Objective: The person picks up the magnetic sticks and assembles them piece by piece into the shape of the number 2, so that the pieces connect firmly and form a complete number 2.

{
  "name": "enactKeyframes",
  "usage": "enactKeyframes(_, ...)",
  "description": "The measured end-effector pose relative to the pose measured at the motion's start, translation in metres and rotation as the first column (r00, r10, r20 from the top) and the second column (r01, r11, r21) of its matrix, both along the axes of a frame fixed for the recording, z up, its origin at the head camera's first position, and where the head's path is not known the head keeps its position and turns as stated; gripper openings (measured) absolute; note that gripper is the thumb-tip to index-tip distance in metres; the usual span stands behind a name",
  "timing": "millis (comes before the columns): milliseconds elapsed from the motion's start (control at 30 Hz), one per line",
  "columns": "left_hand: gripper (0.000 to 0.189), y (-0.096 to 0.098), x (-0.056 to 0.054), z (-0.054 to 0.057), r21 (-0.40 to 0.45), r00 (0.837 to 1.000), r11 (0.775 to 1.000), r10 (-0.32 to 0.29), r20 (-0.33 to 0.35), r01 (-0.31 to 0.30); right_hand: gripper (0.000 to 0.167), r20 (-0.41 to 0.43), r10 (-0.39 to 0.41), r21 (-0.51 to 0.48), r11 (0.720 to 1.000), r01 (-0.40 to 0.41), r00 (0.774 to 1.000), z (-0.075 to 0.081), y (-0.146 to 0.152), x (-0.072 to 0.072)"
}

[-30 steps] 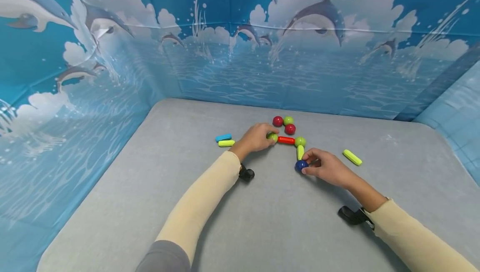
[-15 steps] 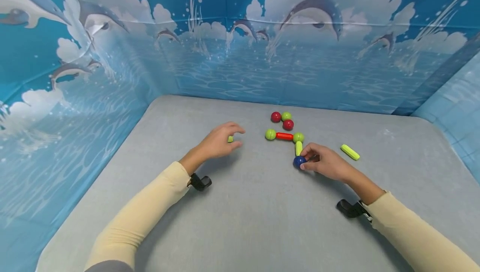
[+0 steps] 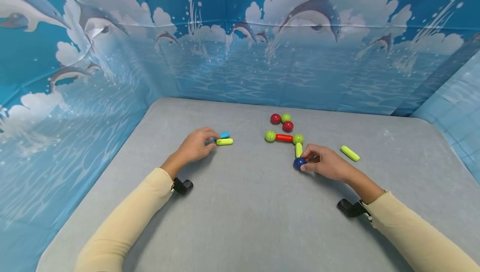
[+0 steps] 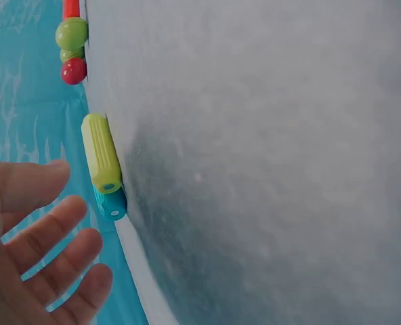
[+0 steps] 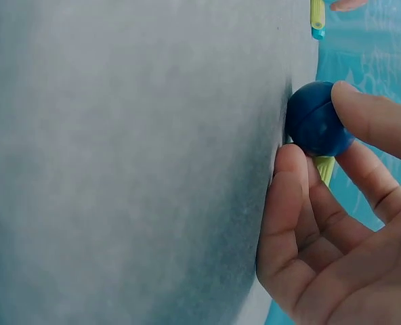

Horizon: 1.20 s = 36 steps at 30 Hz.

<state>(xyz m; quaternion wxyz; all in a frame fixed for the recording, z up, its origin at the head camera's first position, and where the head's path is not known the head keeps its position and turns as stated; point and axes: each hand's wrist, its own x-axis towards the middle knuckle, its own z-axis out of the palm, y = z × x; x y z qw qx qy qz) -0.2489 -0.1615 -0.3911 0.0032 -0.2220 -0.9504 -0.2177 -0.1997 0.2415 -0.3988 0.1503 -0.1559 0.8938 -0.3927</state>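
Between thumb and fingers, my right hand [image 3: 324, 163] pinches a glossy blue ball [image 5: 315, 120] on the grey table. The ball ends a bent chain: from it a yellow-green rod [image 3: 298, 150] runs to a green ball [image 3: 298, 139], then a red rod [image 3: 284, 138] leads to another green ball [image 3: 270, 136]. Over at the left, my left hand [image 3: 196, 143] is beside a loose yellow-green rod [image 3: 224, 141] and a blue rod [image 3: 224, 135] lying side by side. In the left wrist view its thumb and fingers are spread, holding nothing, just short of the rods.
Behind the chain sit two red balls [image 3: 275, 118] and a green ball [image 3: 286, 118]. Another yellow-green rod [image 3: 350, 153] lies to the right of the right hand. A blue dolphin-print curtain [image 3: 240, 68] borders the table [image 3: 240, 213] at the back and sides.
My left hand has let go of the chain's left green ball and moved left, over and past the loose rods to their left end. The right hand keeps its pinch on the blue ball.
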Motion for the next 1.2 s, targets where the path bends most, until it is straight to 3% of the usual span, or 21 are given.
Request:
enactKeyframes(233,0.027,0.017,-0.007,-0.001,-0.067,0.999,0.997,-0.031,-0.010,0.030,0.023,0.011,0.009,0.007,1.000,-0.009,1.000,-0.001,0.001,-0.001)
enactKeyframes(333,0.025,0.021,-0.009,-0.002,-0.092,1.000,0.996,-0.010,0.005,0.010,0.022,0.010,0.011,0.014,1.000,-0.011,1.000,-0.002,0.002,-0.002)
enactKeyframes(500,0.023,0.024,-0.012,-0.004,-0.058,0.998,0.998,0.034,0.046,-0.031,0.022,0.002,0.017,0.016,1.000,-0.017,1.000,-0.004,0.001,-0.004)
enactKeyframes(767,0.024,0.023,-0.012,-0.006,-0.049,0.998,0.999,0.020,0.062,-0.017,0.021,-0.017,0.011,0.037,0.999,-0.010,1.000,-0.002,0.002,-0.005)
enactKeyframes(967,0.024,0.024,-0.009,-0.007,-0.007,0.997,1.000,-0.028,0.067,0.028,0.022,-0.005,0.012,0.023,1.000,-0.012,1.000,-0.003,0.000,-0.005)
enactKeyframes(1200,0.025,0.039,-0.006,-0.004,0.078,0.989,0.992,-0.105,0.103,0.097,0.024,-0.010,-0.010,0.025,1.000,0.010,1.000,-0.004,0.000,-0.003)
